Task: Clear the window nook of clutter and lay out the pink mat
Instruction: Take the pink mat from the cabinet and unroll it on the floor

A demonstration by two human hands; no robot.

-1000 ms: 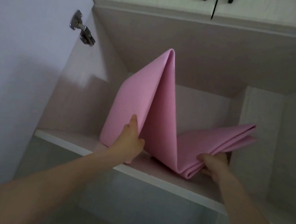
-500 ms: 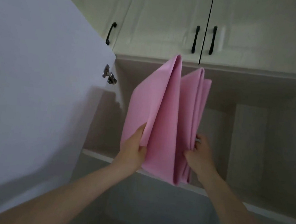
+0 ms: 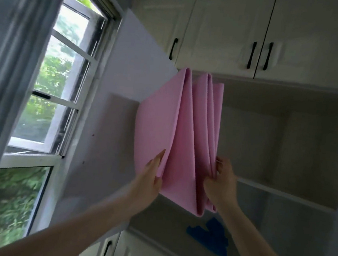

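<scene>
Folded pink mat (image 3: 164,127) upright — left hand (image 3: 150,180) and right hand (image 3: 219,183) each pinching a lower edge.

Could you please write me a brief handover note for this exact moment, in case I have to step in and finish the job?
Left hand: grip on the outer panel of the folded pink mat.
Right hand: grip pinching the bunched inner folds.
The mat is held upright in the air, in front of the open cabinet shelf, beside the open cabinet door.
Done: mat is off the shelf.
Left: carry it to the window nook, unfold it and lay it flat. The nook itself is not in view, so check whether clutter remains. A blue item lies on the lower surface.
</scene>
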